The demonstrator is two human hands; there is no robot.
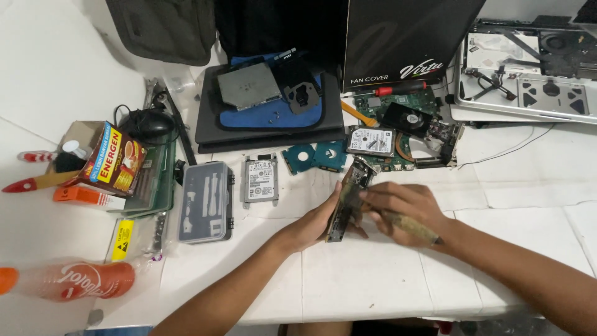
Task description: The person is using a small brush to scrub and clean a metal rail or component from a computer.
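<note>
Left hand and right hand are covering much of the narrow circuit board, blurring with it. Orange bottle is running off left edge, blurred. Opened laptop base is getting cropped top right.

- The narrow circuit board between the hands looks like rigid laminate, dull greenish with small metal parts.
- The brush handle in the right hand looks like worn, matt wood.
- The hard drive has a bare metal frame and a smooth paper label.
- The grey case is matt plastic.
- The table cover is white, matt and creased like paper.
- The bottle is glossy clear plastic.
- The black box is smooth cardboard.
</note>
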